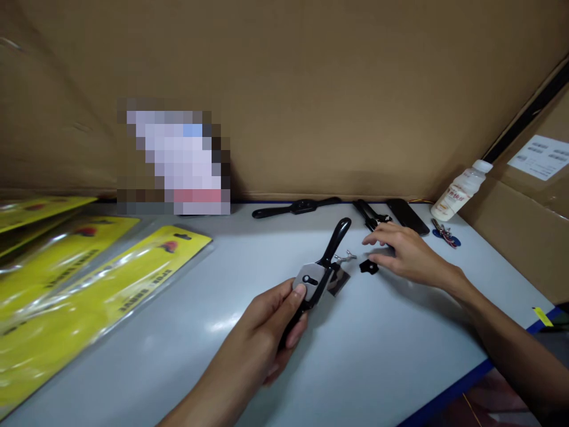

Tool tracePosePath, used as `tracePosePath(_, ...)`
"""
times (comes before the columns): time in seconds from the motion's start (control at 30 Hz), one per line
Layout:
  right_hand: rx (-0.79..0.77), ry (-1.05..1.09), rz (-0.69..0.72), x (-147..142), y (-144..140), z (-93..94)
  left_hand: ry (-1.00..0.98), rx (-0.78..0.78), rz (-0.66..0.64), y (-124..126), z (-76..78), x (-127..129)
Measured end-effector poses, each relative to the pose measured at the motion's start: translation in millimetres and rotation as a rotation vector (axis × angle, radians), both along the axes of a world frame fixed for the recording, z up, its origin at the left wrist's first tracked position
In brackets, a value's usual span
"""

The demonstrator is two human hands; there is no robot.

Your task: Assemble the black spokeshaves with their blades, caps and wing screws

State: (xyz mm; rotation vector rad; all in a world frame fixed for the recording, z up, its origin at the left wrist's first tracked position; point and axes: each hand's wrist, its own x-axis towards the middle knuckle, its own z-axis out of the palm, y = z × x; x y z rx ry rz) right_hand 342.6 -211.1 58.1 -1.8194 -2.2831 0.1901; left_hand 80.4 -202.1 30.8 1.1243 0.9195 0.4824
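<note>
My left hand point(280, 323) is closed around the lower handle of a black spokeshave point(338, 240), tilted with its other handle pointing up and away. The thumb presses on a grey metal blade point(310, 274) with a keyhole slot, lying on the spokeshave's body. Open, with fingers apart, my right hand point(402, 252) hovers over the table by a small black cap plate point(368, 267). Its thumb is close to the plate; I cannot tell if they touch. Small silver thumbscrews point(345, 257) and a shiny metal plate point(339, 280) show just beyond the held spokeshave.
Another black spokeshave point(302, 206) lies at the back, with more black parts point(368, 214) beside a phone point(408, 216). A bottle point(462, 190) and keys point(446, 233) stand right. Yellow blister packs point(160, 267) cover the left. Cardboard point(355, 101) walls the back.
</note>
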Motion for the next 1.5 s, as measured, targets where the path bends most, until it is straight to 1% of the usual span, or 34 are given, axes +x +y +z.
tracePosePath(0.13,-0.139,-0.038,0.03,7.4,0.7,2.1,0.046,-0.007,-0.002,-2.4,8.9,1.1)
tracePosePath(0.2,-0.189,-0.003,0.035,9.3,1.6,2.6,0.045,-0.001,0.0,-2.9,10.3,1.7)
tracePosePath(0.27,-0.251,0.077,0.025,9.1,1.9,5.4,0.037,0.014,0.008,-2.9,8.3,2.3)
tracePosePath(0.3,-0.289,0.15,0.019,7.7,1.5,7.5,0.031,0.023,0.004,-2.9,6.2,2.7)
tracePosePath(0.37,-0.357,0.388,-0.012,0.6,-1.5,11.9,0.013,0.048,-0.003,-2.9,0.8,4.0)
tracePosePath(0.43,-0.412,0.717,-0.061,-12.6,-7.4,14.1,0.003,0.082,0.014,-3.2,-4.6,6.3)
tracePosePath(0.5,-0.476,1.017,-0.102,-30.1,-15.1,12.1,0.004,0.143,0.035,-3.9,-8.3,9.1)
tracePosePath(0.53,-0.524,1.101,-0.101,-39.3,-18.9,9.5,0.004,0.183,0.041,-4.4,-9.6,10.5)
tracePosePath(0.57,-0.528,1.148,-0.116,-48.0,-22.1,6.1,0.005,0.221,0.038,-5.1,-10.4,11.7)
tracePosePath(0.63,-0.491,1.156,-0.153,-62.5,-26.2,-1.8,0.014,0.283,0.028,-6.5,-11.5,13.5)
tracePosePath(0.7,-0.396,1.11,-0.196,-71.6,-27.3,-9.4,0.028,0.324,0.029,-7.6,-11.9,14.4)
tracePosePath(0.77,-0.295,1.077,-0.233,-75.8,-26.2,-15.0,0.037,0.352,0.029,-8.2,-11.6,15.0)
tracePosePath(0.83,-0.238,1.066,-0.258,-77.4,-24.1,-18.2,0.033,0.367,0.028,-8.5,-10.6,15.5)
tracePosePath(0.97,-0.271,1.018,-0.245,-78.9,-20.3,-19.8,-0.001,0.34,-0.006,-9.5,-8.1,15.4)
tracePosePath(1.03,-0.256,0.98,-0.224,-79.8,-19.6,-20.1,-0.017,0.317,-0.002,-9.9,-8.5,14.6)
tracePosePath(1.13,-0.226,0.941,-0.204,-81.7,-20.4,-22.0,-0.006,0.331,-0.025,-9.6,-10.7,13.3)
tracePosePath(1.23,-0.252,0.938,-0.189,-82.4,-22.2,-23.0,-0.01,0.341,-0.055,-9.4,-11.6,13.5)
tracePosePath(1.3,-0.241,0.938,-0.161,-78.7,-22.0,-20.1,-0.029,0.312,-0.048,-9.4,-10.3,13.5)
tracePosePath(1.33,-0.212,0.937,-0.15,-74.6,-20.9,-17.3,-0.033,0.281,-0.046,-9.3,-9.2,13.1)
tracePosePath(1.43,-0.042,0.918,-0.169,-52.7,-12.4,-7.5,-0.017,0.132,-0.049,-7.7,-5.3,9.7)
tracePosePath(1.5,0.078,0.9,-0.224,-33.6,-3.4,-4.9,-0.029,0.045,-0.011,-4.9,-3.7,6.3)
